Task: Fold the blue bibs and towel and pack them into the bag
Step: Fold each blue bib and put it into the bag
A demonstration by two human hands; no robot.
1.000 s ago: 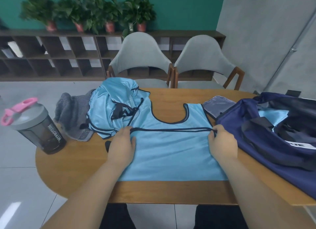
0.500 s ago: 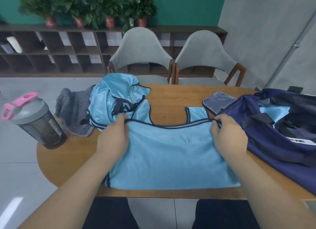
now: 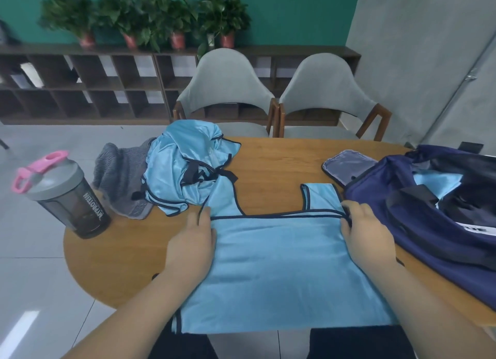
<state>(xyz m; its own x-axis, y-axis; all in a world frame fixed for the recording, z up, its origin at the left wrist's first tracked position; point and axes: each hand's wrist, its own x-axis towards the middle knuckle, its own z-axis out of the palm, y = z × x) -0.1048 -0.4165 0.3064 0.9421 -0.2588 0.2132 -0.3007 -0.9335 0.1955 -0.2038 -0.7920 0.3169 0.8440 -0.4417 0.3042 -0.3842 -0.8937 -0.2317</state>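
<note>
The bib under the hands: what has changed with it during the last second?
The left hand and right hand kept hold of the dark-trimmed edge of the bib, lifted it briefly, and drew the bib toward the person. Its near edge now hangs over the edge of the table. The bib pile, towel, bottle and bag stayed put.

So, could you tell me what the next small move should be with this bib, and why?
Probably slide the bib farther onto the table and press it flat: the left hand and right hand pinch its dark-trimmed edge, and its near end overhangs the table's edge.
</note>
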